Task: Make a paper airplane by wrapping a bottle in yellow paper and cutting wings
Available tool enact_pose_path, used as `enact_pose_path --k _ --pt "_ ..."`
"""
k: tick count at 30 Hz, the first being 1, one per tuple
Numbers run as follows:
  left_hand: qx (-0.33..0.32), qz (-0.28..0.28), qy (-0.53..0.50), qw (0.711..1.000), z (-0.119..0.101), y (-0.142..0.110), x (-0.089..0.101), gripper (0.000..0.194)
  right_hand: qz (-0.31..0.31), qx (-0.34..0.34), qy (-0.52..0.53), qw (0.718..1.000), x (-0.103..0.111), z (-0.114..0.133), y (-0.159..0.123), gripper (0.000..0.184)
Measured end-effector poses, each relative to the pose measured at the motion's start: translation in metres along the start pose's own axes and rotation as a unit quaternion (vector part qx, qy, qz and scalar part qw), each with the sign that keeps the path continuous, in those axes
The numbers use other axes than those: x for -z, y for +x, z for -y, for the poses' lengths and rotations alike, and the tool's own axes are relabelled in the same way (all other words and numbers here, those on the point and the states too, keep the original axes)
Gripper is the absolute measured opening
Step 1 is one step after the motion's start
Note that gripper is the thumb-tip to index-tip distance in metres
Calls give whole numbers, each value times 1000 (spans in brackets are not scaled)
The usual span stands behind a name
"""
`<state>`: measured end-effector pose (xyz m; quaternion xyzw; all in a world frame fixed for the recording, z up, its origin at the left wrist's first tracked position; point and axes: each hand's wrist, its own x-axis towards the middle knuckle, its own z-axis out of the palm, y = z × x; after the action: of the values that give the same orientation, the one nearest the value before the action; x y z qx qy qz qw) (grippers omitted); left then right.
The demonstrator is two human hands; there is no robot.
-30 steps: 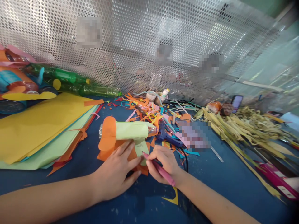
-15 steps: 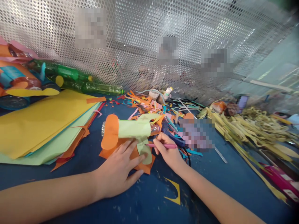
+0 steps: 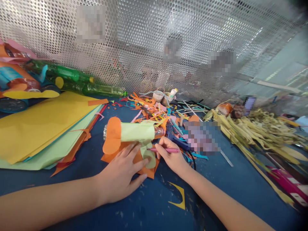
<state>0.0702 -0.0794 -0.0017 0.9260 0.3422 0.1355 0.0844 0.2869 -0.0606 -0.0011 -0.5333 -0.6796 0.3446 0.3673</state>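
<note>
My left hand [image 3: 122,175] lies flat, fingers spread, on an orange paper piece [image 3: 144,165] and a small light green paper cut-out [image 3: 149,157] on the blue table. My right hand [image 3: 169,157] is closed on a pink pen [image 3: 163,149], whose tip touches the top of the green cut-out. Just behind the hands lies a plastic bottle wrapped in light green paper [image 3: 137,132] with an orange paper disc [image 3: 112,134] at its left end.
A stack of yellow, green and orange paper sheets [image 3: 40,128] lies at the left. Green bottles [image 3: 72,77] rest against a perforated metal wall [image 3: 154,41]. Paper scraps [image 3: 154,110], a blue glue gun [image 3: 176,141] and dried leaf strips [image 3: 252,131] spread at centre and right.
My right hand moved from the lower edge of the green cut-out up to its top, and the pen turned to lie nearly level. The left hand stayed pressed on the paper.
</note>
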Motion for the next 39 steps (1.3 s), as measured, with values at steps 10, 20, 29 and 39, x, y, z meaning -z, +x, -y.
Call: enact_pose_path --k 10,20,29,39 --pt "5 1 -6 1000 0 0 0 41 8 5 10 1000 0 0 0 26" --pt "6 -1 -6 1000 -1 0 1 41 -4 0 2 1000 -1 3 0 26" --pt "1 -13 -7 1000 1 0 -2 40 6 3 13 1000 0 1 1 25" --pt "5 -9 -8 1000 0 0 0 40 -3 2 3 1000 0 0 0 25"
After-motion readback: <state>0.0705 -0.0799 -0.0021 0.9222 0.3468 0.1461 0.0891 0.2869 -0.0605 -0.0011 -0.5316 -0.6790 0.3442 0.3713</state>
